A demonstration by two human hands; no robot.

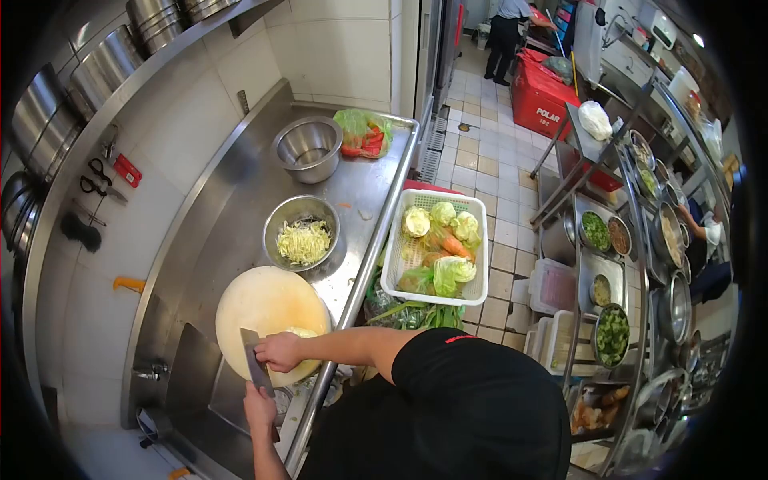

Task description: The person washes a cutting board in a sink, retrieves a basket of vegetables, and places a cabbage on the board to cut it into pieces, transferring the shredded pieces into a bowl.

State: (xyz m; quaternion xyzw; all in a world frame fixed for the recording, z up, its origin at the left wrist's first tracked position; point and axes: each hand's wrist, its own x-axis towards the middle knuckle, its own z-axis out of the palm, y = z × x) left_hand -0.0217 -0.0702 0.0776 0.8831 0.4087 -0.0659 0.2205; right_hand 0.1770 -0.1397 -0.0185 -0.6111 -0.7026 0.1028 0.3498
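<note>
The left hand [260, 406] has its fingers closed round the handle of a knife [253, 356], whose blade is over the round cutting board [260, 304]. The right hand's [282, 352] fingers curl beside the blade; whether they grip it, I cannot tell. Just past that hand, a pale vegetable piece [302, 331] lies on the board. Beyond stands a steel bowl [279, 214] of pale shreds [303, 242], then a second steel bowl [293, 166] on the desk [240, 172]

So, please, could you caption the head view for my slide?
Left hand and right hand at a broad knife over a round board, beside shredded vegetable in a steel bowl.
</note>
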